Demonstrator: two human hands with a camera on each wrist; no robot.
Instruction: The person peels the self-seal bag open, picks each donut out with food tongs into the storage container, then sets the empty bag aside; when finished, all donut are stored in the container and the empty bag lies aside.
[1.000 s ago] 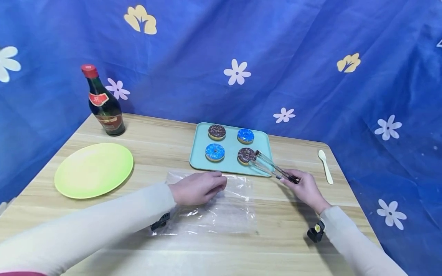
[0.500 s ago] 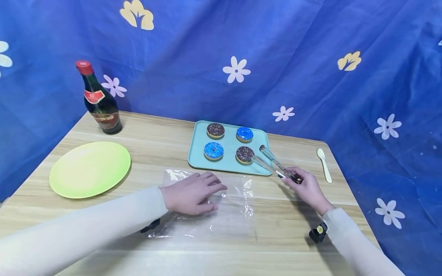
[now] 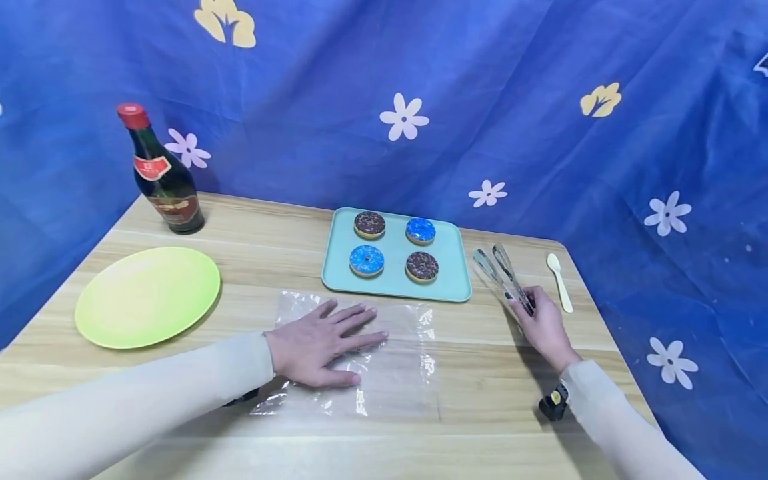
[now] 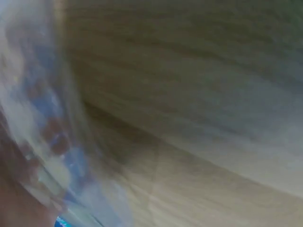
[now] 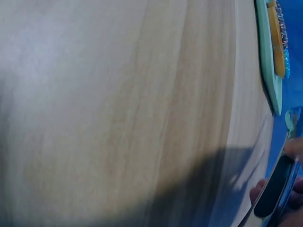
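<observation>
My left hand (image 3: pixel 324 343), fingers spread, lies flat on a clear plastic bag (image 3: pixel 396 373) on the table. In the left wrist view only blurred, shiny plastic (image 4: pixel 61 127) and wood show. The right hand (image 3: pixel 543 327) grips metal tongs (image 3: pixel 501 267) by their handle end, their tips apart and nothing between them. Just left of the tongs is a mint-green tray (image 3: pixel 393 288). It bears two chocolate donuts, a rear one (image 3: pixel 369 225) and a front one (image 3: pixel 422 267), and two blue donuts, a rear one (image 3: pixel 421 231) and a front one (image 3: pixel 367 260).
A light-green plate (image 3: pixel 147 297) sits at the left of the table. Behind it stands a dark bottle (image 3: pixel 168 183) with a red cap. A pale spoon (image 3: pixel 560 283) lies near the right edge. A blue flowered cloth (image 3: pixel 324 133) hangs behind.
The left hand has gone from curled to spread flat on the bag. My right hand has drawn the tongs right, away from the front chocolate donut and off the tray. All donuts stay put.
</observation>
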